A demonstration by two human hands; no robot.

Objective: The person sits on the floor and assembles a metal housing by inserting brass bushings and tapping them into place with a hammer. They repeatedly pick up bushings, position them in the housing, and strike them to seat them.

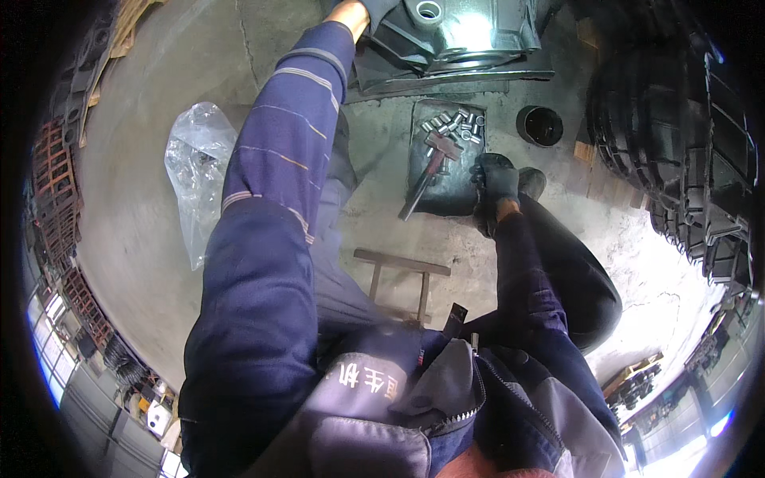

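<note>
Head-worn fisheye, steeply downward over floor [143, 199]

The left hand [351, 16] at twelve o'clock is cut off by the top edge, only the wrist shows, so its grip cannot be told; the grey metal housing [458, 36] is cut there too; the right hand [496, 177], gloved, hides the tray [446, 159] edge under it; the small metal cylinders [454, 123] are too small to count; the racks [56, 183] at nine o'clock are blurred.
</note>
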